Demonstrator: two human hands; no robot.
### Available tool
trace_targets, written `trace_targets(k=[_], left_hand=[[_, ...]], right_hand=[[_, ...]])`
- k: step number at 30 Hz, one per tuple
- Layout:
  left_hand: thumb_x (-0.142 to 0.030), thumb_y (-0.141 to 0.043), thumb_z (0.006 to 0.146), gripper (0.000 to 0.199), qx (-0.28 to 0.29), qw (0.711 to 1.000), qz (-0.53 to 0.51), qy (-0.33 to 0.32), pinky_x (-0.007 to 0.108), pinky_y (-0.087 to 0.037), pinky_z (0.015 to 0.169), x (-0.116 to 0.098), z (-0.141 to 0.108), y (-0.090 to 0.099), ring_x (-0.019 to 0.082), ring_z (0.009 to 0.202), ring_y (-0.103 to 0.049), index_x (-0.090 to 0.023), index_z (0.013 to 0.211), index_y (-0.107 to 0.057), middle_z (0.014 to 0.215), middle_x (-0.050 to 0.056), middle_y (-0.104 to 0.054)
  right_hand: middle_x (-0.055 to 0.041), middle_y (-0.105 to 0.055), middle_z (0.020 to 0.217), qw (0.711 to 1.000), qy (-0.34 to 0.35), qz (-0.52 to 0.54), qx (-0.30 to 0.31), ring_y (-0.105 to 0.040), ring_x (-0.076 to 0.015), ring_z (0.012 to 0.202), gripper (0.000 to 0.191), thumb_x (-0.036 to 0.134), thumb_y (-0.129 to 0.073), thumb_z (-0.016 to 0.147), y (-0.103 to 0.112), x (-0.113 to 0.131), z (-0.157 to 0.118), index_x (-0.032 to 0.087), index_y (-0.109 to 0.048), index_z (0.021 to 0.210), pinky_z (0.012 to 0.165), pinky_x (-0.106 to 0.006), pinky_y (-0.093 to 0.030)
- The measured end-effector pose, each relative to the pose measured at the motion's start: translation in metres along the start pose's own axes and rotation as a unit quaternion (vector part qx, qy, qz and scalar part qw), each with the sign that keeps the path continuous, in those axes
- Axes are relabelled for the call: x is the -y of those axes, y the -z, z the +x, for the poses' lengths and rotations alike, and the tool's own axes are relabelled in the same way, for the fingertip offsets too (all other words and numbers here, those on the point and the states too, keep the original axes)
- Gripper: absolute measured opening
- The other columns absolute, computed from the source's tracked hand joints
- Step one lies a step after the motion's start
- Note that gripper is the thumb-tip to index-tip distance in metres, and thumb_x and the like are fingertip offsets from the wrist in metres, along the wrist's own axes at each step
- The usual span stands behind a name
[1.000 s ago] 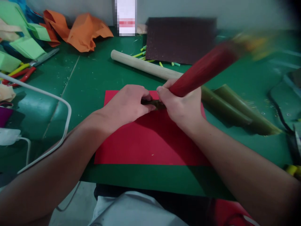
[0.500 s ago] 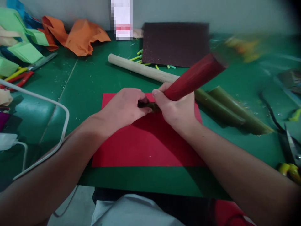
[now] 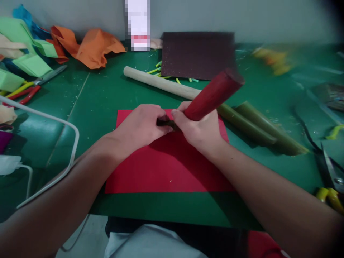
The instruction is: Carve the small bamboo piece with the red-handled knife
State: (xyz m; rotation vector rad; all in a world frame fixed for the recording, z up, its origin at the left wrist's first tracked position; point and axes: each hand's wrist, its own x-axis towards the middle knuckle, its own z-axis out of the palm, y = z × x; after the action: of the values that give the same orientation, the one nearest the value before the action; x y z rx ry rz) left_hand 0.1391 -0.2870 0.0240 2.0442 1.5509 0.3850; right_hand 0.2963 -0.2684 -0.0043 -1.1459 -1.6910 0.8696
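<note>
A red cardboard sheet (image 3: 161, 172) lies on the green table under both hands. My right hand (image 3: 202, 130) is wrapped round a thick red wooden rod (image 3: 215, 95), which tilts up and away to the right; its lower end is hidden in the fist. Beside it, my left hand (image 3: 143, 123) pinches a small dark greenish-brown piece (image 3: 169, 123) between thumb and fingers. This piece reaches toward the right hand's fingers, and what it is cannot be made out. The two hands nearly touch over the sheet's far part.
Behind the hands lie a pale wooden stick (image 3: 161, 83) and a dark brown sheet (image 3: 197, 55). Olive-green rolled sheets (image 3: 258, 129) are to the right, scissors (image 3: 331, 172) at the far right. Orange paper (image 3: 94, 48), red-handled pliers (image 3: 30, 95) and a white cable (image 3: 76, 136) are left.
The red rod's upper end has swung left and a little down in view. Both hands keep their holds. The whole view has shifted slightly downward.
</note>
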Motion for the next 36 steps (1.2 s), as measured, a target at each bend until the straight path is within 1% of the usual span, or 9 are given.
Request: trace_targets(k=[4, 7, 12, 18, 23, 28, 32, 36], left_hand=[[-0.038, -0.064, 0.085, 0.021, -0.008, 1.0, -0.007, 0.015, 0.033, -0.045, 0.069, 0.0, -0.0005, -0.0005, 0.02, 0.077, -0.064, -0.02, 0.084, -0.073, 0.083, 0.005, -0.072], [-0.038, -0.065, 0.084, 0.02, -0.009, 1.0, -0.005, 0.024, 0.033, -0.045, 0.069, -0.0005, -0.0006, -0.001, 0.021, 0.078, -0.065, -0.019, 0.082, -0.072, 0.083, 0.005, -0.073], [-0.036, -0.066, 0.084, 0.018, -0.002, 1.0, -0.019, 0.023, 0.034, -0.048, 0.073, -0.0009, 0.0001, -0.0013, 0.022, 0.081, -0.067, -0.019, 0.084, -0.073, 0.087, 0.005, -0.075], [-0.035, -0.066, 0.085, 0.019, 0.003, 0.999, -0.015, 0.028, 0.037, -0.05, 0.08, -0.003, 0.0003, 0.0001, 0.023, 0.085, -0.068, -0.019, 0.088, -0.075, 0.089, 0.006, -0.075], [-0.035, -0.066, 0.085, 0.018, -0.002, 1.0, -0.01, 0.027, 0.036, -0.049, 0.076, -0.0023, 0.0002, -0.0005, 0.022, 0.083, -0.067, -0.019, 0.087, -0.074, 0.087, 0.006, -0.075], [-0.035, -0.065, 0.085, 0.018, -0.005, 1.0, -0.011, 0.028, 0.035, -0.047, 0.072, -0.0017, 0.0003, -0.0018, 0.022, 0.079, -0.067, -0.018, 0.082, -0.072, 0.084, 0.005, -0.074], [-0.035, -0.066, 0.084, 0.018, -0.005, 0.999, -0.019, 0.03, 0.034, -0.048, 0.073, -0.0007, 0.0, -0.0016, 0.022, 0.08, -0.067, -0.019, 0.082, -0.073, 0.084, 0.005, -0.074], [-0.037, -0.067, 0.083, 0.018, -0.005, 0.999, -0.038, 0.031, 0.033, -0.048, 0.07, 0.0022, -0.0005, -0.0019, 0.021, 0.078, -0.067, -0.02, 0.086, -0.072, 0.086, 0.004, -0.075]], right_hand=[[0.0028, -0.054, 0.057, 0.999, 0.011, 0.008, -0.052, -0.052, -0.0124, 0.057, 0.024, 0.016, -0.06, 0.077, -0.0028, -0.0027, -0.0003, 0.023, -0.049, 0.056, 0.056, -0.029, -0.046], [0.0025, -0.056, 0.058, 0.998, 0.013, 0.006, -0.059, -0.054, -0.0135, 0.06, 0.024, 0.017, -0.062, 0.077, -0.0043, -0.003, -0.0006, 0.023, -0.05, 0.057, 0.057, -0.029, -0.047], [0.0027, -0.052, 0.055, 0.999, 0.003, -0.002, -0.033, -0.05, -0.013, 0.056, 0.026, 0.015, -0.062, 0.075, -0.0028, -0.0008, 0.0015, 0.023, -0.049, 0.055, 0.056, -0.03, -0.045], [0.0023, -0.051, 0.055, 0.999, 0.012, 0.001, -0.043, -0.049, -0.0138, 0.056, 0.03, 0.013, -0.063, 0.075, -0.0028, -0.0054, 0.0047, 0.024, -0.045, 0.054, 0.055, -0.031, -0.045], [0.003, -0.051, 0.057, 0.999, 0.011, 0.001, -0.049, -0.049, -0.013, 0.057, 0.025, 0.014, -0.062, 0.076, -0.0039, -0.0041, 0.0019, 0.023, -0.049, 0.056, 0.057, -0.031, -0.044], [0.0026, -0.053, 0.057, 0.999, 0.014, -0.013, -0.038, -0.051, -0.0126, 0.058, 0.026, 0.013, -0.062, 0.076, -0.004, -0.0005, 0.0013, 0.023, -0.049, 0.055, 0.058, -0.031, -0.043], [0.0031, -0.05, 0.054, 0.999, 0.008, -0.013, -0.031, -0.048, -0.012, 0.055, 0.029, 0.011, -0.061, 0.075, -0.0021, 0.0009, 0.0035, 0.023, -0.047, 0.054, 0.056, -0.03, -0.042], [0.0029, -0.047, 0.051, 1.0, -0.008, -0.023, -0.011, -0.045, -0.0118, 0.052, 0.032, 0.008, -0.062, 0.072, 0.0003, 0.0018, 0.0046, 0.023, -0.044, 0.05, 0.05, -0.03, -0.039]])
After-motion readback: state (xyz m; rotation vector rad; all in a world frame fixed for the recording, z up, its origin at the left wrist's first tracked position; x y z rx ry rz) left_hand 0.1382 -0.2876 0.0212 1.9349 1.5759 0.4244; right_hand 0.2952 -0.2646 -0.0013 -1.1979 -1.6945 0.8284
